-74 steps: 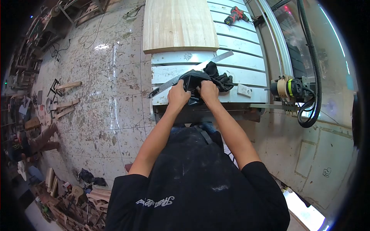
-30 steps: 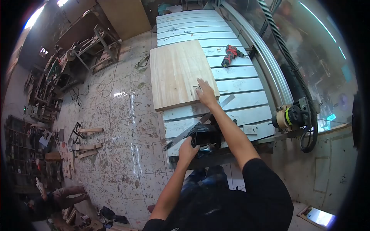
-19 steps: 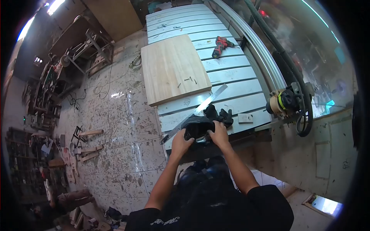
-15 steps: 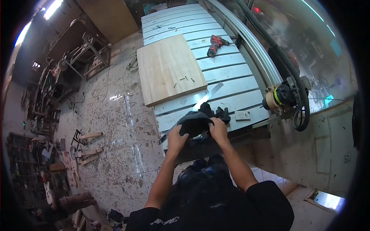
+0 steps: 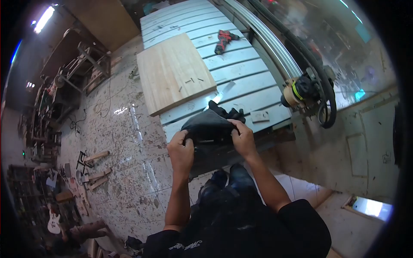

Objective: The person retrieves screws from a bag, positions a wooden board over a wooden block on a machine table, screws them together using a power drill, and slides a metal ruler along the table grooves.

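My left hand (image 5: 181, 151) and my right hand (image 5: 244, 139) pinch opposite edges of a black cloth piece (image 5: 208, 124). It is stretched between them in a dome shape, over the near end of the slatted table (image 5: 241, 82); its exact kind is unclear. Just beyond it lie crumpled black gloves (image 5: 234, 114). A metal ruler (image 5: 225, 90) sticks out past the gloves, its near part hidden. Close to my right hand rests a small pale block (image 5: 260, 116). Farther off, a thick wooden board (image 5: 172, 71) bears several screws or small metal pieces.
A red and black cordless drill (image 5: 223, 41) lies beyond the board. Along the table's right side run a metal rail (image 5: 275, 45) and a motor unit (image 5: 299, 91) with a thick hose. Wood offcuts (image 5: 98, 174) lie on the left floor. Another person (image 5: 86, 232) is at lower left.
Both hands have drawn the black cloth closer to my body and spread farther apart. Its opening, seen before, is now turned away from view. The camera view has shifted slightly.
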Demonstrator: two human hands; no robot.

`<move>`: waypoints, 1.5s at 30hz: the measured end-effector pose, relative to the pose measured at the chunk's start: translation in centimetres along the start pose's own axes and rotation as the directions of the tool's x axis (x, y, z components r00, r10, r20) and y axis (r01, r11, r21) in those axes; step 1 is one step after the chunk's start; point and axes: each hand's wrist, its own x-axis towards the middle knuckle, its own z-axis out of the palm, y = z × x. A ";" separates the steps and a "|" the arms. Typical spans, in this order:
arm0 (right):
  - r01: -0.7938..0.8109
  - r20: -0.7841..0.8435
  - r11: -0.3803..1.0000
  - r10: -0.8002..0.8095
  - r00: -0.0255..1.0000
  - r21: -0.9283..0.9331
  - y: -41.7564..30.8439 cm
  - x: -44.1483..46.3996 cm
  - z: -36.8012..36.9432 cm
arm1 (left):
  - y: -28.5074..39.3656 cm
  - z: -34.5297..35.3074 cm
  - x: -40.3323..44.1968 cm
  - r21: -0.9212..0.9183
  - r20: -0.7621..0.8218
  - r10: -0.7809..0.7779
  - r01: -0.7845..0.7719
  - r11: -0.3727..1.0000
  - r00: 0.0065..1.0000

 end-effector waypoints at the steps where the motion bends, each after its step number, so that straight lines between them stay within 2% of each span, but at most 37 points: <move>1: -0.016 -0.016 1.000 0.016 1.000 -0.009 -0.3 -0.8 -0.6 | 2.1 0.1 -0.6 -0.007 0.023 0.002 -0.002 1.000 1.000; 3: -0.117 0.242 0.972 0.066 0.968 0.203 -1.3 -2.6 -1.6 | 5.9 0.7 -2.0 -0.036 0.147 0.027 -0.022 0.999 0.989; 5: -0.002 0.253 0.970 -0.061 0.966 0.242 0.6 -5.6 -0.7 | 7.9 2.4 -3.9 -0.037 0.300 0.033 -0.023 0.999 0.953; 7: 0.241 0.256 0.957 -0.276 0.927 0.159 1.5 -8.1 -1.9 | 9.8 4.7 -6.3 -0.109 0.382 0.162 -0.130 0.985 0.910; 8: 0.222 0.205 0.968 -0.242 0.948 0.115 2.0 -9.3 -2.1 | 10.5 5.7 -7.4 -0.113 0.451 0.188 -0.153 0.982 0.873; 9: -0.185 0.347 0.912 0.050 0.937 0.367 2.6 -10.6 -2.1 | 11.3 6.4 -8.7 -0.149 0.502 0.226 -0.174 0.973 0.835; 11: -0.522 0.460 0.639 0.282 0.842 0.564 3.6 -13.8 -3.1 | 12.8 7.7 -11.1 -0.104 0.599 0.217 -0.194 0.976 0.771; 12: -0.297 0.155 0.827 0.254 0.955 0.477 4.0 -15.5 -3.7 | 13.8 8.1 -12.2 -0.108 0.627 0.209 -0.182 0.977 0.751; 13: -0.103 -0.143 0.954 0.148 0.979 0.281 4.3 -16.7 -4.8 | 13.8 8.6 -13.3 -0.167 0.624 0.239 -0.171 0.971 0.744; 15: -0.081 -0.265 0.975 0.136 0.955 0.207 3.6 -18.0 -8.5 | 13.8 10.1 -15.0 -0.156 0.610 0.331 -0.301 0.941 0.720; 17: -0.208 -0.274 0.936 0.287 0.918 0.286 2.9 -19.9 -12.7 | 15.4 11.3 -16.5 -0.044 0.669 0.386 -0.484 0.874 0.635; 18: -0.143 -0.285 0.974 0.190 0.940 0.177 2.7 -21.3 -15.3 | 16.2 12.3 -17.7 -0.044 0.711 0.393 -0.520 0.853 0.584; 19: -0.144 -0.321 0.975 0.193 0.927 0.171 3.1 -22.7 -17.3 | 16.8 13.4 -19.2 -0.070 0.722 0.415 -0.538 0.840 0.554; 21: -0.167 -0.126 0.935 0.215 0.968 0.313 4.4 -25.1 -20.3 | 16.9 16.2 -22.0 -0.158 0.785 0.440 -0.546 0.822 0.436; 22: -0.188 -0.039 0.895 0.222 0.974 0.403 5.3 -26.4 -21.3 | 14.5 18.6 -23.0 -0.261 0.871 0.365 -0.320 0.911 0.330; 23: -0.167 -0.089 0.901 0.219 0.972 0.401 5.4 -27.4 -23.3 | 13.5 20.6 -24.8 -0.320 0.881 0.379 -0.233 0.918 0.283; 25: -0.147 -0.074 0.891 0.197 0.978 0.430 3.6 -29.7 -27.4 | 16.0 23.2 -27.9 -0.248 0.946 0.262 -0.091 0.964 0.191; 26: -0.277 -0.002 0.877 0.302 0.953 0.392 2.6 -31.2 -30.2 | 16.8 24.4 -29.0 -0.261 0.948 0.277 -0.112 0.959 0.158; 28: -0.277 -0.028 0.897 0.305 0.952 0.344 2.2 -33.9 -34.9 | 17.7 27.2 -31.2 -0.282 0.958 0.284 -0.052 0.958 0.035; 29: -0.289 -0.015 0.909 0.308 0.951 0.299 2.5 -35.1 -36.8 | 18.2 28.7 -32.4 -0.292 0.956 0.293 -0.066 0.954 0.005; 31: -0.303 -0.067 0.922 0.328 0.942 0.243 2.6 -37.3 -41.0 | 18.8 31.8 -34.8 -0.327 0.938 0.333 0.070 0.942 -0.096; 32: -0.403 -0.099 0.906 0.416 0.904 0.129 1.8 -38.6 -43.4 | 17.3 33.8 -35.5 -0.337 0.939 0.335 -0.014 0.941 -0.078; 33: -0.502 -0.138 0.865 0.500 0.855 0.020 1.4 -39.8 -45.4 | 18.2 35.7 -36.7 -0.342 0.935 0.338 -0.021 0.939 -0.109; 34: -0.513 -0.163 0.858 0.510 0.845 0.028 2.3 -41.0 -46.7 | 19.1 37.6 -38.0 -0.335 0.929 0.338 0.048 0.941 -0.150; 36: -0.406 -0.349 0.893 0.323 0.880 -0.196 4.2 -43.3 -49.4 | 21.3 41.2 -40.3 -0.324 0.916 0.343 0.121 0.938 -0.208; 37: -0.420 -0.361 0.886 0.333 0.871 -0.197 4.7 -44.6 -51.0 | 23.5 42.5 -41.3 -0.221 0.930 0.223 0.040 0.974 -0.293; 38: -0.437 -0.293 0.897 0.403 0.867 -0.059 5.0 -46.1 -52.5 | 25.2 44.0 -42.6 -0.123 0.926 0.097 -0.049 0.991 -0.364; 39: -0.454 -0.218 0.887 0.460 0.861 0.082 5.1 -47.4 -54.1 | 26.0 45.9 -44.1 -0.127 0.920 0.101 -0.046 0.991 -0.380; 40: -0.537 -0.134 0.843 0.537 0.833 0.036 4.1 -48.5 -56.6 | 26.6 47.8 -45.8 -0.086 0.889 0.099 0.049 0.995 -0.447; 41: -0.547 -0.141 0.837 0.546 0.826 0.036 4.6 -50.0 -58.6 | 27.2 49.7 -47.5 -0.030 0.854 0.096 0.137 0.990 -0.511; 42: -0.589 -0.155 0.807 0.589 0.793 0.048 5.1 -51.5 -60.4 | 28.3 51.6 -49.4 0.011 0.815 0.083 0.159 0.987 -0.574; 44: -0.681 -0.193 0.729 0.679 0.708 0.064 5.9 -55.1 -63.1 | 30.8 55.5 -54.3 0.072 0.727 0.051 0.149 0.986 -0.685; 45: -0.689 -0.187 0.722 0.686 0.704 0.056 5.6 -56.8 -64.6 | 32.1 57.5 -56.9 0.080 0.681 0.036 0.123 0.989 -0.732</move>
